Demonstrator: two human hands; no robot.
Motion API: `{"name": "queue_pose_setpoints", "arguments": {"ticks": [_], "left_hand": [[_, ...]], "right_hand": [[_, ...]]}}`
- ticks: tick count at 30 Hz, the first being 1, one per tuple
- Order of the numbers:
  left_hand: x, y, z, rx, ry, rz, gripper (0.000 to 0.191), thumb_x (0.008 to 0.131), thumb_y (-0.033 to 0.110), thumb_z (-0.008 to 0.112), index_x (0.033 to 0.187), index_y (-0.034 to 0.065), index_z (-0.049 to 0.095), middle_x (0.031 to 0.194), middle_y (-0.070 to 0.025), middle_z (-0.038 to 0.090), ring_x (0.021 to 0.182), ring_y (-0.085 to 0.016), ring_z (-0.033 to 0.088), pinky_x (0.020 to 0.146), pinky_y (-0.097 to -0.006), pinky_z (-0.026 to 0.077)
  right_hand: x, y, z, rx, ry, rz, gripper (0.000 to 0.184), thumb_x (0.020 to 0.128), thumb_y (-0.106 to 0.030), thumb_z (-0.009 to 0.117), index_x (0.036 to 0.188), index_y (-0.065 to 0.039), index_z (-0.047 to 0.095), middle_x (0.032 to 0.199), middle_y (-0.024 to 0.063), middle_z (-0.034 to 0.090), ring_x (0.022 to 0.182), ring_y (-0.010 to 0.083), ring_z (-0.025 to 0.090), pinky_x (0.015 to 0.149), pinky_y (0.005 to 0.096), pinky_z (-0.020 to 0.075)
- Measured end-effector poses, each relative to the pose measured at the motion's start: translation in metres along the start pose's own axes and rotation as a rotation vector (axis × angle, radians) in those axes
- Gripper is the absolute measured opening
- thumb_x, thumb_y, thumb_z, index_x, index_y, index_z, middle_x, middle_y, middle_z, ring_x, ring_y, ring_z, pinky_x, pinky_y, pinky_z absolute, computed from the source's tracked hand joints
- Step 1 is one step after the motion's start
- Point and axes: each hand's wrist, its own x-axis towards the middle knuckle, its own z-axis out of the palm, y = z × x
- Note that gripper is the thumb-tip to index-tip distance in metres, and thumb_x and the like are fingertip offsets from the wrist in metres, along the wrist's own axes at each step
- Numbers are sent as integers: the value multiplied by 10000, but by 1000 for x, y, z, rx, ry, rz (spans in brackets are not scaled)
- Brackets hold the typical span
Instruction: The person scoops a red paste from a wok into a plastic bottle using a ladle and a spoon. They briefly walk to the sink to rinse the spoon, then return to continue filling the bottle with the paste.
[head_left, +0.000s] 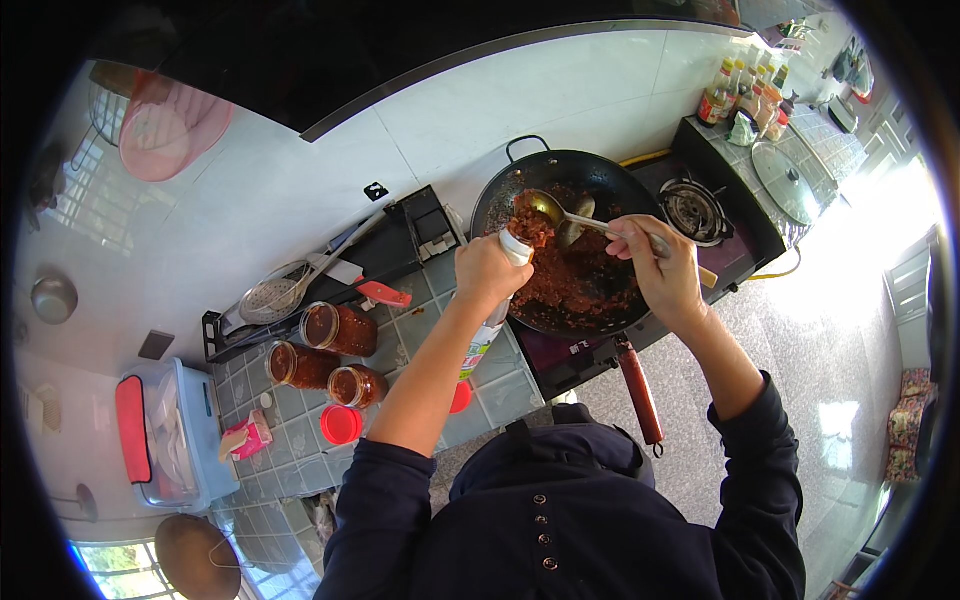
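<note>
My left hand grips the neck of a clear bottle that bears a printed label. Chunky red sauce sits at the bottle's mouth, over the left part of a black wok. Between the fingers of my right hand is the handle of a metal ladle with a wooden end. The ladle's bowl tilts against the sauce at the mouth. More red sauce coats the wok's bottom. Another shiny metal utensil head shows in the wok behind the ladle; its handle cannot be made out.
Glass jars of red sauce stand on the tiled counter at left, near a red lid. A rack holds strainers. The wok's red handle juts towards me. Right are a bare burner, glass lid and bottles.
</note>
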Motion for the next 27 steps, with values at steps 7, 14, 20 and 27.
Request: {"name": "queue_pose_setpoints", "arguments": {"ticks": [7,14,20,27], "left_hand": [[2,-3,3,-16,6,15,228,622,287,691,763,107,679,726,-116,676,735,-309,651,731,-411,472],[2,-4,2,27,29,60,278,646,327,702,793,92,682,749,-154,673,730,-340,656,684,-422,526],[2,-5,2,31,29,51,294,640,333,708,792,83,682,755,-157,676,725,-341,658,675,-419,530],[3,-3,1,50,25,43,299,635,337,711,784,79,680,743,-162,675,713,-343,661,676,-422,534]], "right_hand": [[16,-2,-3,-35,-48,-15,215,972,-69,446,977,64,615,836,104,665,714,126,651,653,231,530],[24,-5,9,-89,75,44,162,930,-79,495,893,29,611,664,95,650,613,168,670,591,259,523],[27,-13,13,-165,72,-56,140,915,-68,502,861,14,603,633,109,623,579,217,649,562,300,511],[38,-18,24,-280,122,-96,131,882,-95,545,811,4,592,658,175,615,597,331,624,560,379,512]]}}
